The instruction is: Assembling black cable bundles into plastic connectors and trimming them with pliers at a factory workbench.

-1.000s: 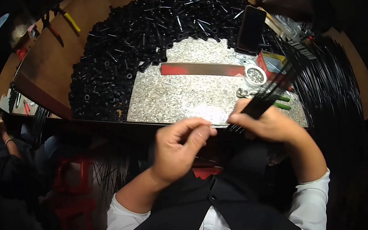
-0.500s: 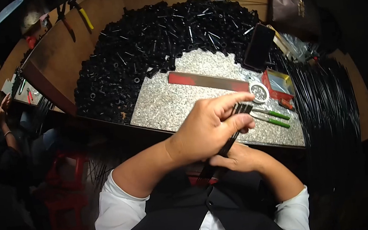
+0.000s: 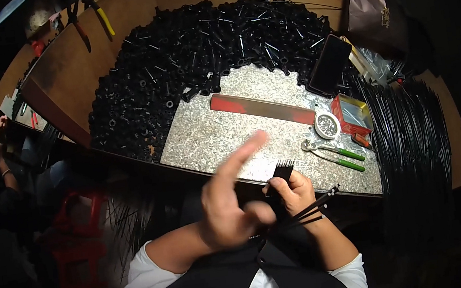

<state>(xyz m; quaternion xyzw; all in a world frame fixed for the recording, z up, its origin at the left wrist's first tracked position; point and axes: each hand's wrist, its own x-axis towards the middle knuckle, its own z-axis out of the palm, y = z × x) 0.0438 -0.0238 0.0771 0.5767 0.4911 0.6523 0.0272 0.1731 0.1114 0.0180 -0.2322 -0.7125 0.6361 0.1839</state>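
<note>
My right hand [image 3: 300,196] is closed around a bundle of thin black rods [image 3: 283,170], their tips fanned out above the thumb. A few more black rods with pale round ends [image 3: 326,196] lie across the right wrist; what grips their other end is hidden. My left hand [image 3: 226,202], blurred by motion, hovers just left of the bundle. Its index finger points up toward the board and the thumb stands apart; no object shows between them. Beyond the hands is a speckled work surface [image 3: 200,130] with a red-and-brown flat bar [image 3: 261,108] on it.
Green-handled pincers [image 3: 338,155], a white dish of small metal bits [image 3: 326,125] and a red box [image 3: 352,114] are at the right. Black tubular parts [image 3: 196,50] heap up behind. A phone [image 3: 330,64] leans there. Long black rods [image 3: 410,133] overhang the right edge.
My left hand has drawn back left and down from the rod tips, its fingers spreading. My right hand has risen slightly with the bundle, and loose rods now show across its wrist.
</note>
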